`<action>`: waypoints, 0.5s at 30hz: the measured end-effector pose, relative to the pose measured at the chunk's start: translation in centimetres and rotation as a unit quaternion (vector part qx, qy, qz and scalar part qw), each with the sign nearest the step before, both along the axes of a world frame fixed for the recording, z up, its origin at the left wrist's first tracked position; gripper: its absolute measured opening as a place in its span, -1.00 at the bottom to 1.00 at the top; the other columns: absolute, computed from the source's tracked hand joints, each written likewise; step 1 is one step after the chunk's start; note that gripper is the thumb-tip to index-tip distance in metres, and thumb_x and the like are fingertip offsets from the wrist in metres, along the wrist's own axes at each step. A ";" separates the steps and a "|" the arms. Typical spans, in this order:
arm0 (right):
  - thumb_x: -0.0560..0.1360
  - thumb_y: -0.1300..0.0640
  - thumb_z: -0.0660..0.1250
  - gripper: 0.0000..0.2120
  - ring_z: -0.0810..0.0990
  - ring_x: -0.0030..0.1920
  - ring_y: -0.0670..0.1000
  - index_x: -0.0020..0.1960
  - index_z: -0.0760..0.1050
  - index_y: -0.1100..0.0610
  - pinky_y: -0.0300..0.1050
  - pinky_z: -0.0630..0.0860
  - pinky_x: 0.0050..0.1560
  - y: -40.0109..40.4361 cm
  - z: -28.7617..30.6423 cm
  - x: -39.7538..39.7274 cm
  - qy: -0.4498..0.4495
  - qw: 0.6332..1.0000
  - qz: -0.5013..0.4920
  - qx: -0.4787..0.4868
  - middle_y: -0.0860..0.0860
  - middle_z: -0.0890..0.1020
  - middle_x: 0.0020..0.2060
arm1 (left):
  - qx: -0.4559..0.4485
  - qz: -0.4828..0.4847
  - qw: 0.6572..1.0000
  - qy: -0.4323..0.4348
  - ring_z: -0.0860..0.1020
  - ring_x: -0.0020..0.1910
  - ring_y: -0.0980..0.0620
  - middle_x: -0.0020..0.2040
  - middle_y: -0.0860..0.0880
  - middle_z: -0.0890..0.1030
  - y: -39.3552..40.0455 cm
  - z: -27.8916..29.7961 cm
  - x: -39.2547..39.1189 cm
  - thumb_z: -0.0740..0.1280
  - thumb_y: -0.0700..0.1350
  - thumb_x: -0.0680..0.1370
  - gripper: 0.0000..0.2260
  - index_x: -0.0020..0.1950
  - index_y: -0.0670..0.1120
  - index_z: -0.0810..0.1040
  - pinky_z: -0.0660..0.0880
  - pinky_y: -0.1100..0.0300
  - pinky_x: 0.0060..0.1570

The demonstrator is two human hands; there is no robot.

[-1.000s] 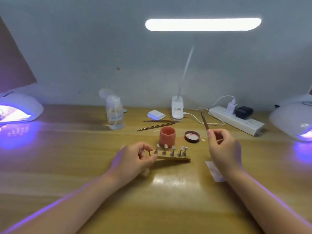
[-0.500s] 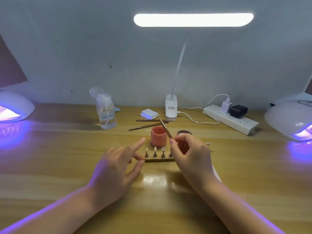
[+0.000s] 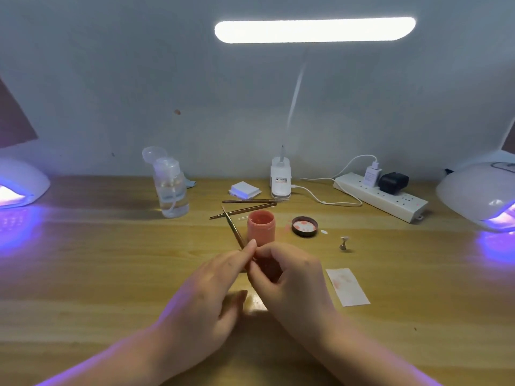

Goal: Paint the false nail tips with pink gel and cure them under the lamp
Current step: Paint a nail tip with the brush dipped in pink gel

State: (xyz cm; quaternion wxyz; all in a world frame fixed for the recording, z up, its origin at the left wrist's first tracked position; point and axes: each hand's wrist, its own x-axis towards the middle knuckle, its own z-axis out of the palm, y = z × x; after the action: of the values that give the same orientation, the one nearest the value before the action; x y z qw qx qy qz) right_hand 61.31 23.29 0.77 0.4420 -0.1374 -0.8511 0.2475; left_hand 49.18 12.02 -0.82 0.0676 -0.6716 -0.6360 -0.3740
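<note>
My right hand (image 3: 289,277) grips a thin brush (image 3: 232,227) whose handle slants up and to the left. The straight fingers of my left hand (image 3: 217,288) lie against the right hand, the index tip touching the brush. Together the hands hide the wooden holder with the nail tips. A single nail tip on its small stand (image 3: 345,243) stands alone to the right. Just behind the hands is the open pink gel jar (image 3: 261,228), with its dark lid (image 3: 304,226) beside it. Curing lamps glow purple at the far left (image 3: 19,185) and far right (image 3: 485,190).
Two spare brushes (image 3: 250,206) lie behind the jar. A clear pump bottle (image 3: 170,188), a white pad (image 3: 244,190), the desk lamp base (image 3: 281,178) and a power strip (image 3: 381,196) line the back. A stained paper slip (image 3: 347,286) lies right of my hands.
My right hand came left with the brush and met the left hand over the holder, which is now covered. One nail stand now stands apart on the right.
</note>
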 end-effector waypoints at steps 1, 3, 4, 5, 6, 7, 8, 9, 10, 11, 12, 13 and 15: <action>0.44 0.19 0.40 -0.94 0.49 -0.32 -0.16 -0.10 0.64 0.11 -0.42 0.39 -0.30 0.0 0.1 0.1 0.001 1.000 0.027 -0.005 -0.08 0.63 -0.30 | 0.011 0.004 1.000 -0.009 0.44 0.27 0.24 0.29 0.04 0.51 0.1 -0.1 -0.1 0.42 -0.29 0.40 -0.33 0.49 -0.08 0.31 0.37 0.37 0.24; 0.49 0.16 0.34 -0.86 0.56 -0.27 -0.15 0.00 0.65 0.12 -0.28 0.49 -0.28 0.5 0.4 0.6 -0.008 0.998 0.054 0.009 -0.06 0.67 -0.22 | 0.035 0.023 0.999 -0.012 0.44 0.15 0.29 0.21 0.02 0.51 0.4 -0.4 -0.4 0.51 -0.32 0.37 -0.30 0.45 -0.08 0.33 0.37 0.43 0.17; 0.50 0.16 0.32 -0.83 0.57 -0.26 -0.14 0.01 0.65 0.14 -0.23 0.51 -0.27 1.1 0.5 0.9 -0.007 0.999 0.042 0.026 -0.04 0.67 -0.20 | 0.048 0.036 0.998 -0.015 0.44 0.10 0.29 0.16 0.01 0.51 0.5 -0.4 -0.6 0.55 -0.31 0.35 -0.29 0.43 -0.08 0.34 0.35 0.46 0.15; 0.50 0.15 0.29 -0.81 0.57 -0.25 -0.09 0.00 0.64 0.17 -0.18 0.52 -0.27 1.9 0.6 1.3 -0.003 0.999 0.014 0.045 -0.02 0.67 -0.20 | 0.066 0.051 0.996 -0.024 0.44 0.06 0.28 0.10 0.00 0.51 0.6 -0.4 -0.9 0.58 -0.28 0.33 -0.30 0.40 -0.09 0.36 0.33 0.50 0.14; 0.49 0.13 0.26 -0.79 0.57 -0.24 -0.05 -0.03 0.64 0.18 -0.14 0.52 -0.26 2.8 0.8 1.8 0.001 0.997 -0.025 0.066 -0.01 0.66 -0.21 | 0.086 0.068 0.993 -0.041 0.45 0.04 0.27 0.06 0.00 0.51 0.7 -0.3 -1.0 0.58 -0.21 0.34 -0.35 0.36 -0.09 0.39 0.31 0.53 0.13; 0.47 0.12 0.25 -0.77 0.56 -0.23 -0.01 -0.05 0.64 0.19 -0.12 0.50 -0.26 3.7 0.9 2.3 0.001 0.994 -0.063 0.086 0.00 0.65 -0.21 | 0.106 0.082 0.989 -0.063 0.46 0.02 0.26 0.02 0.02 0.51 0.8 0.0 -1.2 0.55 -0.12 0.36 -0.42 0.32 -0.07 0.41 0.30 0.54 0.12; 0.43 0.12 0.27 -0.78 0.55 -0.20 0.01 -0.07 0.64 0.19 -0.11 0.48 -0.24 4.7 1.0 2.9 -0.008 0.990 -0.095 0.101 -0.02 0.63 -0.21 | 0.123 0.091 0.985 -0.079 0.47 0.01 0.25 -0.01 0.05 0.51 0.8 0.3 -1.3 0.51 -0.02 0.40 -0.50 0.28 -0.04 0.43 0.30 0.55 0.10; 0.39 0.13 0.31 -0.80 0.54 -0.18 0.03 -0.08 0.63 0.19 -0.11 0.46 -0.21 5.4 1.0 3.4 -0.028 0.988 -0.112 0.105 -0.04 0.59 -0.20 | 0.138 0.092 0.982 -0.086 0.48 0.00 0.26 -0.03 0.09 0.52 0.9 0.8 -1.4 0.45 0.04 0.48 -0.61 0.24 -0.02 0.45 0.31 0.55 0.07; 0.36 0.14 0.34 -0.81 0.52 -0.16 0.04 -0.08 0.64 0.18 -0.10 0.45 -0.18 6.0 0.9 3.8 -0.057 0.986 -0.119 0.099 -0.04 0.55 -0.19 | 0.152 0.088 0.980 -0.093 0.50 -0.01 0.27 -0.06 0.13 0.54 1.0 1.2 -1.5 0.37 0.06 0.55 -0.73 0.19 0.00 0.47 0.33 0.54 0.03; 0.35 0.13 0.38 -0.81 0.50 -0.15 0.05 -0.08 0.63 0.17 -0.07 0.45 -0.15 6.5 0.7 4.0 -0.089 0.985 -0.120 0.087 -0.03 0.51 -0.18 | 0.161 0.080 0.977 -0.113 0.52 -0.04 0.28 -0.10 0.15 0.57 1.2 1.8 -1.7 0.30 0.04 0.60 -0.83 0.14 0.02 0.50 0.35 0.52 -0.01; 0.35 0.11 0.42 -0.82 0.49 -0.13 0.06 -0.08 0.63 0.16 -0.02 0.46 -0.12 6.8 0.5 4.0 -0.120 0.982 -0.125 0.076 0.00 0.50 -0.17 | 0.166 0.074 0.973 -0.143 0.54 -0.07 0.27 -0.13 0.18 0.60 1.5 2.4 -1.9 0.26 0.02 0.62 -0.87 0.10 0.03 0.54 0.38 0.51 -0.06; 0.35 0.09 0.45 -0.81 0.48 -0.11 0.06 -0.07 0.64 0.13 0.01 0.45 -0.08 7.0 0.2 3.9 -0.148 0.978 -0.132 0.070 0.01 0.49 -0.16 | 0.171 0.072 0.967 -0.174 0.56 -0.12 0.26 -0.15 0.21 0.60 1.9 3.1 -2.2 0.25 0.00 0.62 -0.88 0.05 0.03 0.56 0.40 0.49 -0.13; 0.36 -0.03 0.46 -0.75 0.46 -0.05 0.03 -0.03 0.63 0.06 -0.02 0.41 0.02 7.2 -0.2 3.6 -0.202 0.966 -0.145 0.073 -0.02 0.49 -0.13 | 0.176 0.078 0.954 -0.231 0.54 -0.26 0.23 -0.26 0.17 0.60 3.1 4.7 -2.8 0.23 -0.04 0.58 -0.88 -0.03 0.05 0.57 0.44 0.40 -0.26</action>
State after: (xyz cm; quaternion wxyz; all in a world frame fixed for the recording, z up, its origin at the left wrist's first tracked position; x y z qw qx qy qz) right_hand 64.96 30.45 0.54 0.3011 -0.2742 -0.9094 0.0848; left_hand 46.39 15.08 3.85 0.0648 -0.4931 -0.6085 -0.6184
